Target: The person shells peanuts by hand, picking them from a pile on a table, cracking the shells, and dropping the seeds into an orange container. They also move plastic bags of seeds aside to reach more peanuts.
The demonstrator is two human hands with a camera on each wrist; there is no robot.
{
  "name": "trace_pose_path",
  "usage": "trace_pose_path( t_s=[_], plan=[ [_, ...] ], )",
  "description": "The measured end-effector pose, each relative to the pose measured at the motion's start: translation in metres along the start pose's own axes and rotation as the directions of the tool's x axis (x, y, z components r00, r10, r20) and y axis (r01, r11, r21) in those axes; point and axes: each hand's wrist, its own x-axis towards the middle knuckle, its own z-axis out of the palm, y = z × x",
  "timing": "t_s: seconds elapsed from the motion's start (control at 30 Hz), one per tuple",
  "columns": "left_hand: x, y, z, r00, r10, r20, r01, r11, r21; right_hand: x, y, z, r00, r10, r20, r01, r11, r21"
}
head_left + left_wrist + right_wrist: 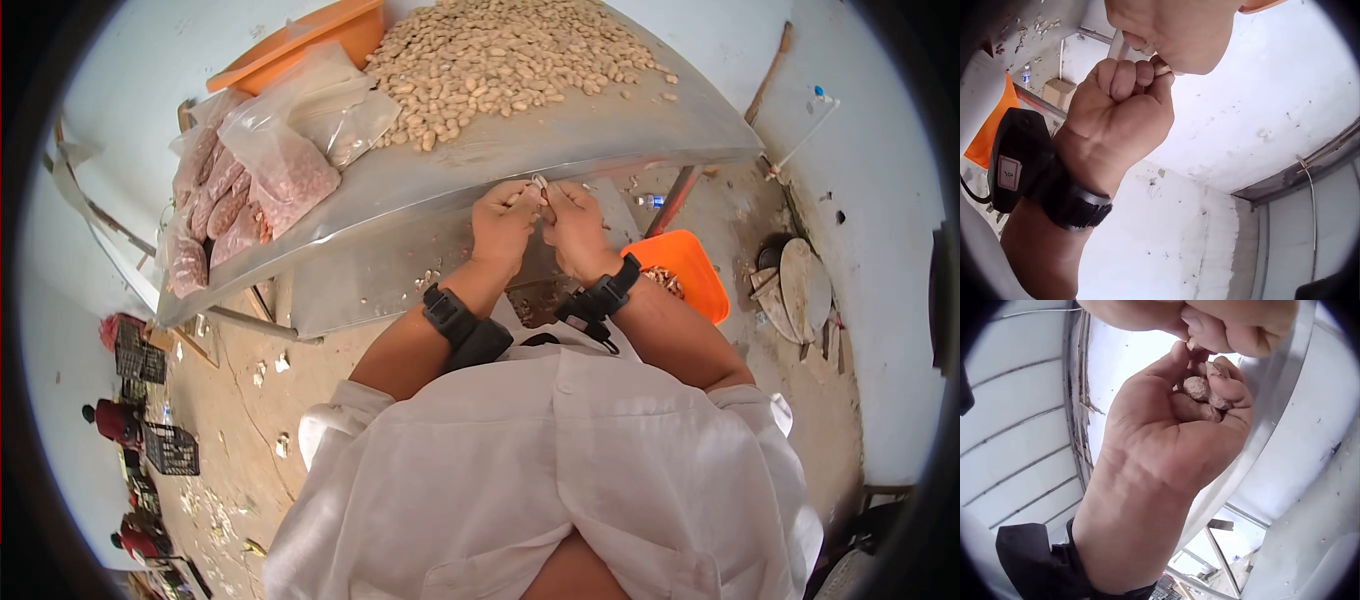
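My left hand (pixel 503 222) and right hand (pixel 577 225) meet fingertip to fingertip just off the front edge of the metal table (pixel 560 140). Pinched there by both is a small pale peanut shell (pixel 540 182), partly hidden by the fingers. From the right wrist, several unshelled peanuts (pixel 1197 394) show in the curled palm of my left hand (pixel 1154 434), its thumb near the tips of my right hand (pixel 1235 325). In the left wrist view my right hand (pixel 1122 112) has its fingers curled in, thumb and forefinger at the peanut.
A big heap of peanuts (pixel 510 70) covers the back of the table. To its left are bags of shelled kernels (pixel 285 180) and an orange basin (pixel 300 45). Below my right forearm an orange tub (pixel 700 275) holds reddish kernels. Two people sit by black crates (pixel 172 450) far left.
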Motion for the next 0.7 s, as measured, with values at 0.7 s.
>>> trace_pose_path(
  t_s=[0.7],
  plan=[
    [0.008,0.018,0.008,0.767,0.501,0.401,-0.64,0.552,0.535,0.015,0.01,-0.028,0.974,0.167,0.151,-0.225,0.718,0.658]
  ],
)
